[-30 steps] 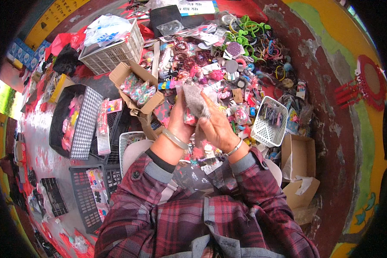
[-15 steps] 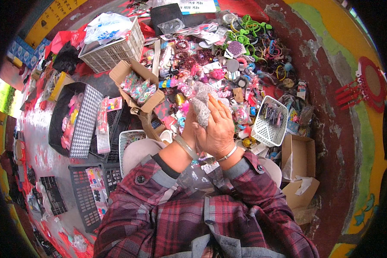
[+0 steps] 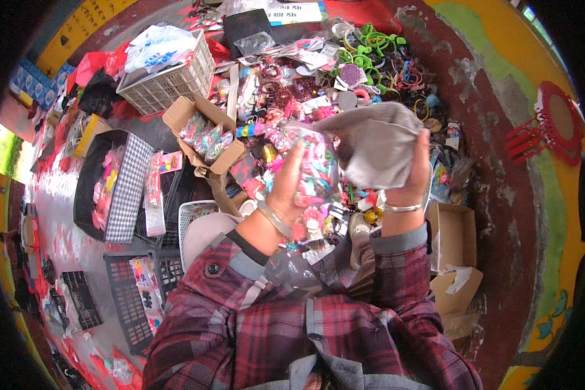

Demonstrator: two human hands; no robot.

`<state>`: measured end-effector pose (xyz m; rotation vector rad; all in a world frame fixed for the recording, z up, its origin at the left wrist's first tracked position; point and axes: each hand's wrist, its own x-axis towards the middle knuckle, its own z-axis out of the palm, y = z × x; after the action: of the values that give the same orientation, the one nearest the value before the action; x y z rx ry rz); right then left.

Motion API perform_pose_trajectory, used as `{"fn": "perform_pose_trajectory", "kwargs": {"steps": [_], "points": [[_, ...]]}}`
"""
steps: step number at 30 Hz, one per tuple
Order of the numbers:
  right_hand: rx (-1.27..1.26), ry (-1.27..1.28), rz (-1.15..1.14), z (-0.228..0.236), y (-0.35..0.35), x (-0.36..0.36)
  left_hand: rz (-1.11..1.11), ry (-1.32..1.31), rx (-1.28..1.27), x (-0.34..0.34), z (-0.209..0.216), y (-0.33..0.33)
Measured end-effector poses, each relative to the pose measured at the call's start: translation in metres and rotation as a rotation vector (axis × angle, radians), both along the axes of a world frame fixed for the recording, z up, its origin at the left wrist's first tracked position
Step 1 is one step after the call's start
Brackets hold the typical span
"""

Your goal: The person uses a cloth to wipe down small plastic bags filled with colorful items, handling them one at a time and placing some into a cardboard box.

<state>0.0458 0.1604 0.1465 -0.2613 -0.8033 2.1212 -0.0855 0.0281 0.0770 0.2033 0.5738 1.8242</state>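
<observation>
My left hand [image 3: 285,181] is wrapped round a clear plastic bag [image 3: 316,168] of small pink, red and green pieces. Its thumb shows beside the bag; its fingers are hidden behind it. On the right, my right hand [image 3: 411,185] grips a grey cloth [image 3: 380,144], which spreads out and bulges like a soft pouch or cap. The cloth is blurred, and most of that hand's fingers lie out of sight under it. Both hands are raised over a pile of hair accessories [image 3: 283,91]. Carded pink hair ties [image 3: 314,221] lie below, between my wrists.
An open cardboard box [image 3: 231,156] of bagged pieces and a pale plastic crate [image 3: 162,91] stand left of the pile. Further left is a black-and-white patterned bin [image 3: 129,188]. Green headbands [image 3: 370,55] lie at the far side. An opened carton [image 3: 455,234] sits at right.
My hands have come apart from being pressed together round the grey cloth. The cloth has moved right in my right hand and spread out; the bag now shows in my left.
</observation>
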Motion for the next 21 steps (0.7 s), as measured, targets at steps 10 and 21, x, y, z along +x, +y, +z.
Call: {"fn": "perform_pose_trajectory", "kwargs": {"steps": [10, 21], "points": [[1.057, -0.594, 0.021, 0.002, -0.035, -0.002, 0.11, -0.022, 0.196, -0.005, 0.048, -0.009], [1.74, -0.727, -0.327, -0.008, -0.071, -0.022, 0.04, 0.16, 0.078, -0.002, 0.009, -0.016]]}}
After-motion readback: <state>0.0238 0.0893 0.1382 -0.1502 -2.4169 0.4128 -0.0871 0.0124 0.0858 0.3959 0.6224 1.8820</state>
